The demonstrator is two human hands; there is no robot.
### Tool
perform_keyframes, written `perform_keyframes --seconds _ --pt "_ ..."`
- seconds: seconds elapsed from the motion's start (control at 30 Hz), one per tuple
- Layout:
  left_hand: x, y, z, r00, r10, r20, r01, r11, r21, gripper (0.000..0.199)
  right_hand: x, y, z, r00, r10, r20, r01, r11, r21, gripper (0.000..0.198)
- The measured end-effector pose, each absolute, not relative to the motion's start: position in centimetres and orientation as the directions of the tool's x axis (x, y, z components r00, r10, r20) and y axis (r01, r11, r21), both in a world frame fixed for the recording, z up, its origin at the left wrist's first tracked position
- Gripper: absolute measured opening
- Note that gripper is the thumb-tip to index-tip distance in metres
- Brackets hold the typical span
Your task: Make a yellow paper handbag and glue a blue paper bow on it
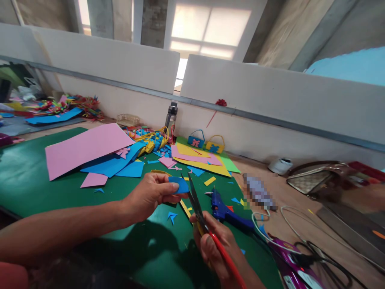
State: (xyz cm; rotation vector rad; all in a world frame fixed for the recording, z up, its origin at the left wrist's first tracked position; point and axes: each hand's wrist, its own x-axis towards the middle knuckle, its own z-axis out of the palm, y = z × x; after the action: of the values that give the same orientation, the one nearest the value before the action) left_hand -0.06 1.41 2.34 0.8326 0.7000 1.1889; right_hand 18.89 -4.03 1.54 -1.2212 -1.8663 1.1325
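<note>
Between the thumb and fingers of my left hand (pixel 150 193) is a small piece of blue foam or paper (pixel 179 185). My right hand (pixel 216 245) grips a pair of scissors (pixel 196 200) with red on the handle. Their dark blades point up and are slightly parted, close to the right edge of the blue piece; I cannot tell whether they touch it. Below my hands, a small blue cut scrap (pixel 172 217) lies on the green mat (pixel 126 233). A yellow strip (pixel 185 208) is partly hidden behind my right hand.
A blue glue gun (pixel 222 208) lies right of the scissors, its cord running toward a purple device (pixel 296 261). Pink sheets (pixel 90 148) and blue sheets (pixel 116 160) lie left. Behind stand a blue bag (pixel 195 139), a yellow bag (pixel 215 145) and a bottle (pixel 171 116).
</note>
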Motion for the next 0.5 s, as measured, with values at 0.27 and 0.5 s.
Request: perform_keyframes --seconds 0.27,0.5 --pt "0.1 1.7 1.6 0.254 0.967 -0.023 -0.528 0.158 0.834 0.026 18.9 -3.2 0.8 -0.410 0.912 0.005 0.294 0.137 -0.946 0.055" --pt "0.1 1.7 1.6 0.248 0.968 -0.035 -0.516 0.163 0.841 0.024 19.3 -2.7 0.1 -0.445 0.894 0.055 0.308 0.210 -0.928 0.051"
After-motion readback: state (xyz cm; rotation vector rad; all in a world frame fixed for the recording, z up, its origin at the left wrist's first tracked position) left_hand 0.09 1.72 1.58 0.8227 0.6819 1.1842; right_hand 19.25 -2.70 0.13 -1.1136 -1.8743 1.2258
